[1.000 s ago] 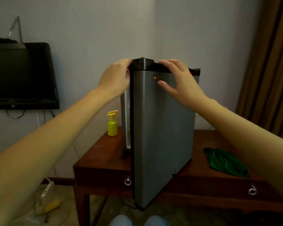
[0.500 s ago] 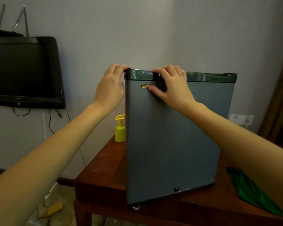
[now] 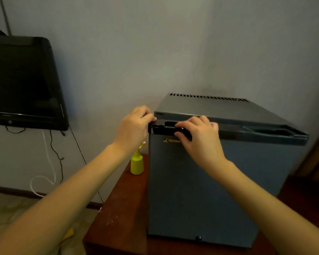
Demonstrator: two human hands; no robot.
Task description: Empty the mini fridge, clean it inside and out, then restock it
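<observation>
A grey mini fridge (image 3: 210,190) stands on a reddish wooden table (image 3: 118,208), its door closed flush against the body. My left hand (image 3: 134,127) grips the top left corner of the door, fingers curled over the black trim. My right hand (image 3: 197,138) holds the door's black top handle strip, fingers over the top edge and thumb pressed on the front below it. A yellow spray bottle (image 3: 136,163) stands on the table just left of the fridge, partly hidden behind my left wrist.
A black television (image 3: 24,80) hangs on the wall at the left, with cables (image 3: 52,162) dangling below it to the floor. Something yellow (image 3: 68,234) lies on the floor beside the table. The fridge top has a vent row (image 3: 208,97) at the back.
The fridge door has swung from wide open to closed, both hands staying on its top edge. The view has risen and now looks down on the fridge top; the green cloth has left the view.
</observation>
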